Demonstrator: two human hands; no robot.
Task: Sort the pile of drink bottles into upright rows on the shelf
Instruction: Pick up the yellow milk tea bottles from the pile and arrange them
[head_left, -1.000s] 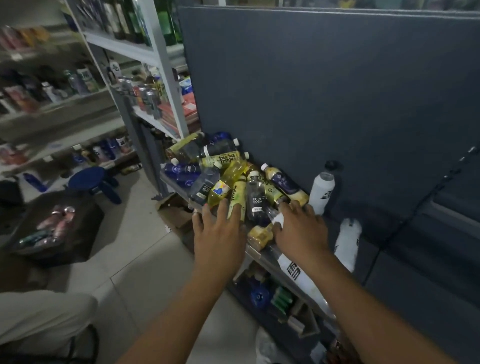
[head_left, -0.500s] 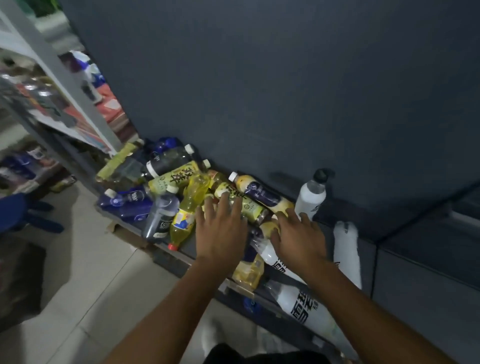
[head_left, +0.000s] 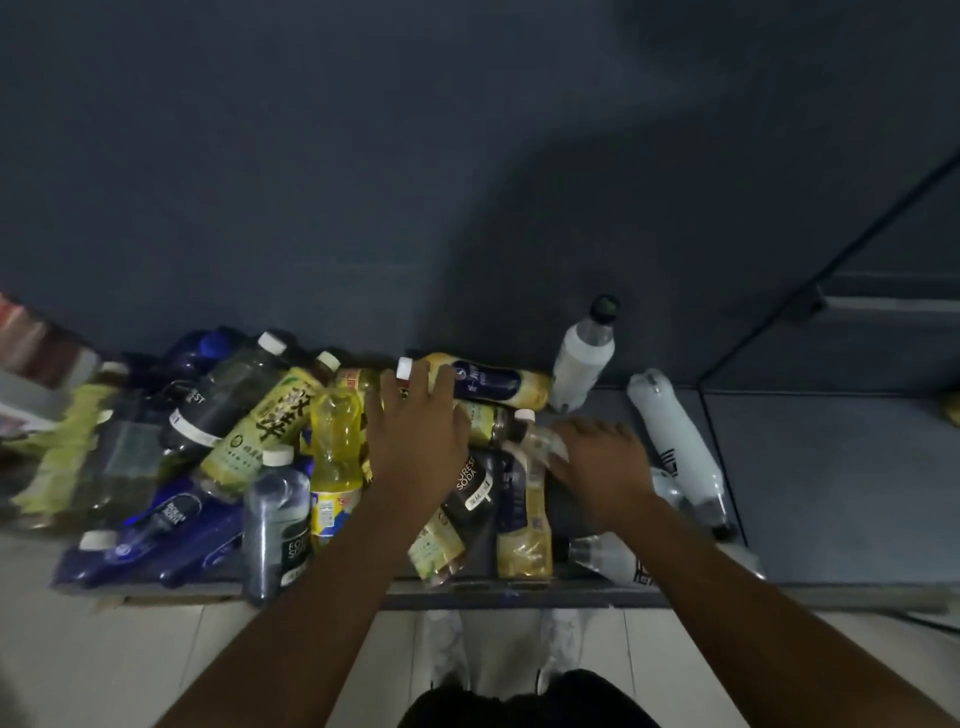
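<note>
Now looking straight down, both hands having pushed deeper into the heap. Left hand (head_left: 415, 436) lying fingers spread over a toppled yellow-and-navy plastic bottle (head_left: 485, 382); right hand (head_left: 605, 460) curling round a clear-necked yellow bottle (head_left: 524, 499). Bottles sprawling across the grey metal shelf (head_left: 831, 467), one white bottle (head_left: 582, 358) standing upright behind.

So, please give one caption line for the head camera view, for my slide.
Both hands, left hand and right hand, reach into lying bottles; one white bottle stands upright.

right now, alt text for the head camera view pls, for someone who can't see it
Two bare hands, left hand and right hand, reach down into a jumbled pile of drink bottles lying on a low shelf against a dark wall. One white bottle stands upright at the back; another white one lies beside it.
</note>
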